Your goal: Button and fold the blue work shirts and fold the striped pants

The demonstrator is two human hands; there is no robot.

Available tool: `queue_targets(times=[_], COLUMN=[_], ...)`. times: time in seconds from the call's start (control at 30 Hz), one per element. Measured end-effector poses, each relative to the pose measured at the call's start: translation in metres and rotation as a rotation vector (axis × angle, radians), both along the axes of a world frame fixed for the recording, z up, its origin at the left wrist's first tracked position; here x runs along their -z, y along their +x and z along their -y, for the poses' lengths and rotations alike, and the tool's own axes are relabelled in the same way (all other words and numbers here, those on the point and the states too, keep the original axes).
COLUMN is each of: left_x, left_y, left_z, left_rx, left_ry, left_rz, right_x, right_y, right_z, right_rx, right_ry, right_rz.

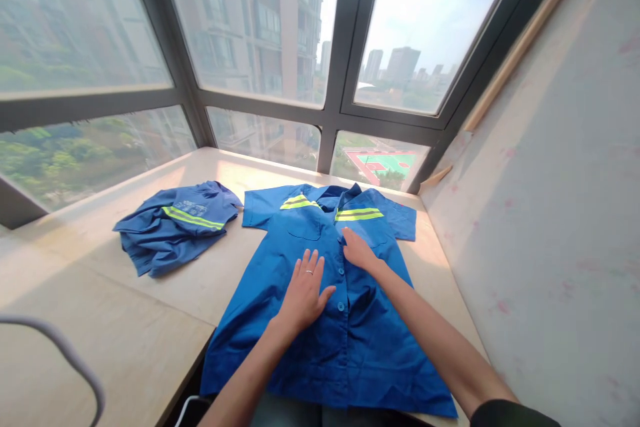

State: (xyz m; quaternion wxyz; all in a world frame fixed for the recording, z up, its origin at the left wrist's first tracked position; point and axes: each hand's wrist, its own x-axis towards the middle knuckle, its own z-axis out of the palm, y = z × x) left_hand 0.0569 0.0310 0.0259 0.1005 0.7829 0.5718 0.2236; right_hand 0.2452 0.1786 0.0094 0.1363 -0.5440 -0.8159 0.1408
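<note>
A blue short-sleeved work shirt (pixel 350 340) with yellow reflective stripes lies spread flat, front up and buttoned, on a pale wooden sill (pixel 125 320). My left hand (pixel 303 293) rests flat on the shirt's left front panel, fingers apart, a ring on one finger. My right hand (pixel 359 251) lies palm down on the button placket near the chest, just below the collar. Neither hand holds anything.
A second blue shirt (pixel 175 225) with a yellow stripe lies crumpled to the left on the sill. Large windows (pixel 260 33) run along the back. A pale wall (pixel 550 227) stands close on the right. A grey curved bar (pixel 65 353) crosses the lower left corner.
</note>
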Motion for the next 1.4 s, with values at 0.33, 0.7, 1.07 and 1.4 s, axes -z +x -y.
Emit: queue_targets(times=[0.33,0.7,1.07,1.4], left_x=[0.068,0.06,0.059,0.058], left_y=[-0.032,-0.036,-0.037,-0.047], left_z=[-0.021,-0.011,-0.007,-0.011], left_rx=[-0.084,-0.068,-0.082,-0.052], left_ry=[0.137,0.16,0.185,0.189], left_rz=[-0.206,-0.257,-0.262,-0.264], right_x=[-0.029,-0.044,-0.076,-0.044], right_y=[-0.036,-0.11,-0.091,-0.058], right_z=[-0.083,-0.173,-0.247,-0.203], right_rx=[0.181,0.449,0.567,0.287], right_ry=[-0.099,-0.617,-0.324,-0.088], right_rz=[-0.296,-0.715,-0.959,-0.64])
